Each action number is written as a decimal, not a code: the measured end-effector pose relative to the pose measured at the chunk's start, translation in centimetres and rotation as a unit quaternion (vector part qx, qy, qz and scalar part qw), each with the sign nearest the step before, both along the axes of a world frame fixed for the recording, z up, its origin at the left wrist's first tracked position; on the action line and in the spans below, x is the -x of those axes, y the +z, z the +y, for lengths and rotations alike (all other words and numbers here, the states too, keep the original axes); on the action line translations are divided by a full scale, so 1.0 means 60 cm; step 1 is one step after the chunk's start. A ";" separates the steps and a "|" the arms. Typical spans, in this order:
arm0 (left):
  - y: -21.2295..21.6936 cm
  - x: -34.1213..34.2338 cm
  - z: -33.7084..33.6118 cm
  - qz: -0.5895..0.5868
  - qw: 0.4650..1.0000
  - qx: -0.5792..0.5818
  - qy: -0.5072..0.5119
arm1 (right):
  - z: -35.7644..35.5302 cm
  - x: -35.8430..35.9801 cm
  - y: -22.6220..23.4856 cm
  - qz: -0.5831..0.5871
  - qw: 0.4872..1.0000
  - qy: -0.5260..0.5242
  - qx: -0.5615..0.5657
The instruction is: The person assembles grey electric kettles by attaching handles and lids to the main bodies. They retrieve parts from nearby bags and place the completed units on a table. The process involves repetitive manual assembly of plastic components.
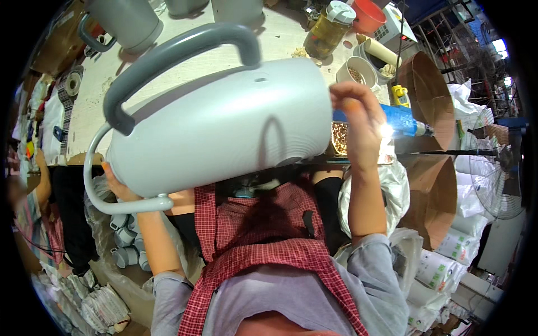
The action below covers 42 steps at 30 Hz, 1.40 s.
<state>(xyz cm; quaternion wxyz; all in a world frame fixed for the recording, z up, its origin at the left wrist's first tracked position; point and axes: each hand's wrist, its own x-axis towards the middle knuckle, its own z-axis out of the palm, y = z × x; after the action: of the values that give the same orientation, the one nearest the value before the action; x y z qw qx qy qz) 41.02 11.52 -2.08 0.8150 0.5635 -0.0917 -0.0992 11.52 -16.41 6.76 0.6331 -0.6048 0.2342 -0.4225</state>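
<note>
Grey kettle (224,123) lies sideways between my hands.
My left hand (115,187) grips it underneath; my right hand (358,120) clasps a blue tool (400,120) at its right end.

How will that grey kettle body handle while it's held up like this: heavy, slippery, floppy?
The kettle looks rigid and probably light for its bulk: the left hand props it from beneath. Its smooth shell may slip. The thin spout seems easiest to bend.

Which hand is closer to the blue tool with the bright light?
Right. The right hand is wrapped around the blue tool, while the left hand sits under the grey kettle, far over on the other side.
</note>
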 end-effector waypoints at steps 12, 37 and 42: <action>-0.021 0.027 -0.077 -0.070 0.996 -0.054 -0.001 | 0.002 0.032 -0.014 0.026 1.000 -0.006 -0.017; -0.070 -0.034 -0.063 -0.101 0.992 -0.062 -0.052 | -0.024 -0.110 0.073 0.068 0.982 0.167 0.051; -0.064 0.001 -0.084 -0.038 0.997 -0.056 -0.039 | -0.029 -0.105 0.071 0.094 0.972 0.205 0.073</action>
<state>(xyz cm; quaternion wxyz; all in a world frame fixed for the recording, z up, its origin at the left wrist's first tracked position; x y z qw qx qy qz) 40.96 6.51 -5.92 0.7739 0.6073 -0.1386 -0.1145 17.85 -18.13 11.02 0.6355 -0.7214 0.1320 -0.2414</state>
